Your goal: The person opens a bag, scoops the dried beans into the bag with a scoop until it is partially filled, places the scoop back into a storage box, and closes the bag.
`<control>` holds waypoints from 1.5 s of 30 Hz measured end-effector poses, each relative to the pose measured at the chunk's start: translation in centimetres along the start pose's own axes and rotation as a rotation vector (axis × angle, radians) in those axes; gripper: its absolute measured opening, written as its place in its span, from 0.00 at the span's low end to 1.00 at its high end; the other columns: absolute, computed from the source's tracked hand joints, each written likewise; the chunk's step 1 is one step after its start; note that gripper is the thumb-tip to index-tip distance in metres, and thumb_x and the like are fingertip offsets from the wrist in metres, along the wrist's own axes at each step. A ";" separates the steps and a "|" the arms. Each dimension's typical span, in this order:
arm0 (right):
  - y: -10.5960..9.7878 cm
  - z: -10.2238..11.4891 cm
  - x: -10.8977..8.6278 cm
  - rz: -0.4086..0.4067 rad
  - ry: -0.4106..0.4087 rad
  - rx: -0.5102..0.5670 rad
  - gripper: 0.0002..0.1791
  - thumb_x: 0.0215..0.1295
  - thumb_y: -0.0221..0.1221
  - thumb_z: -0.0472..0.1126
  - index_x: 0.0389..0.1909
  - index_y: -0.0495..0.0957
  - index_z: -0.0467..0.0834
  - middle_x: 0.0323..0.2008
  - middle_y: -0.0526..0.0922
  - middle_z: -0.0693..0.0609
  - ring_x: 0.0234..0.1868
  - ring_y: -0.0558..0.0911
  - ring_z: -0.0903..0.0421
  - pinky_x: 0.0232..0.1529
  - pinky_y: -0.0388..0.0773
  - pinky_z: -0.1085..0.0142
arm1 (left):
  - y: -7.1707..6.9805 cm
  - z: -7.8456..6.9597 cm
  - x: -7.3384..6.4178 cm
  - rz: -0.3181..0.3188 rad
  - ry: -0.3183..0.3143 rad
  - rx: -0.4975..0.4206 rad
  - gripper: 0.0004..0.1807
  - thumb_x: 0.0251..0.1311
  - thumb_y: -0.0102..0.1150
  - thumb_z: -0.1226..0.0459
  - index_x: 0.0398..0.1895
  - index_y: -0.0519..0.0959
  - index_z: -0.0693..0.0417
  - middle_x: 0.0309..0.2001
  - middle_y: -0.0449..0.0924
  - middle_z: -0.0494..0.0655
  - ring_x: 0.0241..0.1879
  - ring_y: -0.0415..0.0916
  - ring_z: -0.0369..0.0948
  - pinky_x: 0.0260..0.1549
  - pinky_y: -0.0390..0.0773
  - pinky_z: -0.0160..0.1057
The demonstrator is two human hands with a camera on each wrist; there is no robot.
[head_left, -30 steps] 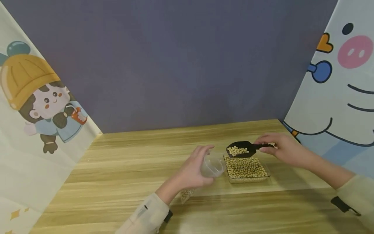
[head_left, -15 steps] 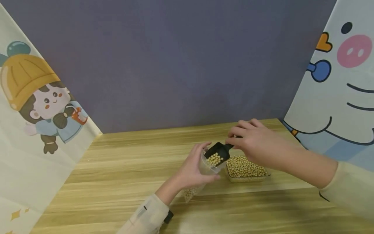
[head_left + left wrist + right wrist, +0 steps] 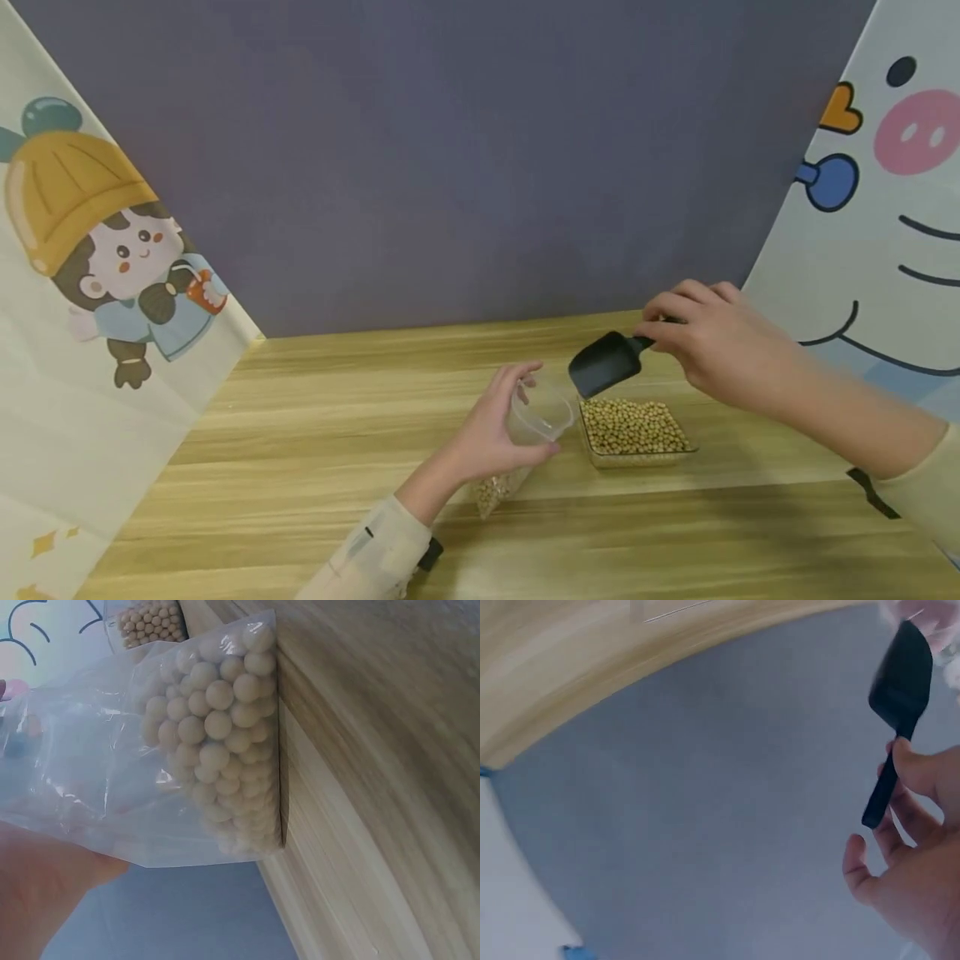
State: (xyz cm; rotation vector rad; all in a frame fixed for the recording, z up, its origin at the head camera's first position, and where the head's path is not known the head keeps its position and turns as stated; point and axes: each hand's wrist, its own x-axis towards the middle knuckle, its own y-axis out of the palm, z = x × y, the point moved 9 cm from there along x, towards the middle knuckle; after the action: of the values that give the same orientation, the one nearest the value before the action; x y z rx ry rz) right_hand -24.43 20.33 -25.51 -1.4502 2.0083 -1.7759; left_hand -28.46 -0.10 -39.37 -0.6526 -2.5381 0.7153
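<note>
My left hand [image 3: 491,437] grips a clear plastic bag [image 3: 97,750] near its rounded mouth, thumb and fingers spread around it. Pale yellow soybeans [image 3: 217,727] fill the bag's lower end, which hangs below the hand in the head view. The right hand [image 3: 720,350] pinches the handle of a black scoop [image 3: 606,365] between thumb and fingers. No beans show in the scoop, which is held up to the right of the bag's mouth. Under it stands a clear rectangular container [image 3: 637,460] heaped with soybeans [image 3: 633,427].
The wood-grain table [image 3: 315,450] lies beneath both hands. A dark grey panel [image 3: 450,167] rises behind it. Printed cartoon panels [image 3: 862,275] flank the table on both sides.
The right hand moved the bean-loaded scoop left into the bag's mouth, then drew it back right and up. The beans in the scoop are gone. The left hand has barely moved.
</note>
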 end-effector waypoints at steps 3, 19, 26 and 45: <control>1.5 -2.2 -2.0 0.083 0.038 -0.027 0.21 0.50 0.78 0.29 0.45 0.90 0.49 0.47 0.87 0.49 0.51 0.81 0.44 0.38 0.78 0.46 | 0.2 0.0 0.2 0.009 -0.004 -0.008 0.57 0.50 0.81 0.55 0.83 0.57 0.36 0.70 0.68 0.46 0.63 0.71 0.50 0.51 0.84 0.36; 5.4 -2.7 -5.1 0.342 -0.048 -0.256 0.18 0.49 0.79 0.29 0.38 0.88 0.51 0.40 0.78 0.51 0.44 0.71 0.48 0.39 0.66 0.54 | 0.7 0.0 0.4 0.015 -0.010 0.015 0.58 0.49 0.81 0.57 0.82 0.57 0.36 0.70 0.69 0.46 0.62 0.73 0.48 0.52 0.85 0.38; 5.9 -1.9 -4.7 0.386 -0.059 -0.258 0.15 0.51 0.78 0.31 0.36 0.89 0.52 0.37 0.76 0.53 0.41 0.71 0.50 0.39 0.65 0.55 | 0.7 -0.1 0.4 0.017 -0.019 0.020 0.58 0.49 0.82 0.55 0.82 0.57 0.33 0.70 0.68 0.44 0.62 0.72 0.45 0.54 0.84 0.41; 10.7 -5.0 -10.6 0.505 0.258 0.429 0.17 0.60 0.74 0.37 0.50 0.90 0.51 0.43 0.83 0.63 0.39 0.83 0.63 0.31 0.80 0.70 | 0.6 -0.2 0.3 0.022 -0.023 0.029 0.58 0.50 0.82 0.55 0.82 0.57 0.33 0.71 0.68 0.45 0.64 0.72 0.48 0.54 0.84 0.40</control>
State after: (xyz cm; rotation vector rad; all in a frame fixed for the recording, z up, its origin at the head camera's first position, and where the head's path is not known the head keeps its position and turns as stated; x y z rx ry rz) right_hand -27.84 29.76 -37.76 -0.5568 1.7243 -2.0416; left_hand -28.36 0.61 -39.49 -0.6674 -2.5408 0.7696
